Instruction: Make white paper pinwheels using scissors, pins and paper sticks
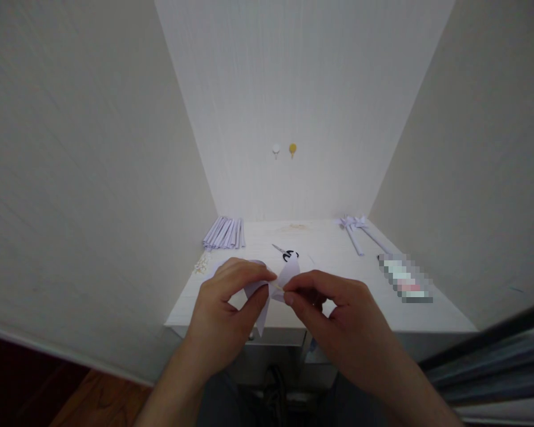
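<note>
Just above the front edge of the desk, a white paper pinwheel [289, 270] with curled blades is between my hands. My left hand [231, 302] pinches its middle from the left, thumb and index finger closed on the paper. From the other side, the thumb and index finger of my right hand [333, 302] close on a small thin pale-yellow piece [277, 286] at the pinwheel's centre. What that piece is stays too small to name. Behind the pinwheel lie scissors [289, 255] with black handles, partly covered by a blade.
Rolled paper tubes [225, 232] lie at the back left of the white desk [258, 240], near a pile of small pale pieces [202, 262]. Pinwheels on paper sticks [355, 238] rest at the back right, behind a pixelated object [404, 279]. Panels enclose the desk; two hooks [292, 148] hang behind.
</note>
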### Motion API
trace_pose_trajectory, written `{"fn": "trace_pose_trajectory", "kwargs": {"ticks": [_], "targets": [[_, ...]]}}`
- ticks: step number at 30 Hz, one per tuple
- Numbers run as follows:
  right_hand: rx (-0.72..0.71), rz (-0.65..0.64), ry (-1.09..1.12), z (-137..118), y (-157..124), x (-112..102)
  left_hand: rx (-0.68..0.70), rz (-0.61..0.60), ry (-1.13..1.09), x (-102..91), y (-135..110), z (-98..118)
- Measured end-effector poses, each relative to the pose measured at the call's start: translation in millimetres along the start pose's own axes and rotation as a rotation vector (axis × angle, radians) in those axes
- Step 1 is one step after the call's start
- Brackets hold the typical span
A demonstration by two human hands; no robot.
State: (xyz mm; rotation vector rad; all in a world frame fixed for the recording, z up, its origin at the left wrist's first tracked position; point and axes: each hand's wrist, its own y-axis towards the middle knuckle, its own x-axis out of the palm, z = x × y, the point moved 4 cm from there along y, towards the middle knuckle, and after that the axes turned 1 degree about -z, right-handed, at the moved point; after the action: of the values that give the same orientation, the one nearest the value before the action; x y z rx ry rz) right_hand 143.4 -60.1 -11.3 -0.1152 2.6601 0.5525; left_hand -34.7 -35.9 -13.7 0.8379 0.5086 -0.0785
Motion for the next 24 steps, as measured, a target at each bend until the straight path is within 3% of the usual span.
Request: {"fn": "trace_pose_trajectory", "kwargs": {"ticks": [14, 24], "targets": [[-0.127, 0.027, -0.067, -14, -8, 1, -0.020, 0.110, -0.394, -5.8, -10, -4], [-0.244, 0.028, -0.142, -29, -6, 1, 0.011, 0.191, -0.443, -12.2, -5, -4]]}}
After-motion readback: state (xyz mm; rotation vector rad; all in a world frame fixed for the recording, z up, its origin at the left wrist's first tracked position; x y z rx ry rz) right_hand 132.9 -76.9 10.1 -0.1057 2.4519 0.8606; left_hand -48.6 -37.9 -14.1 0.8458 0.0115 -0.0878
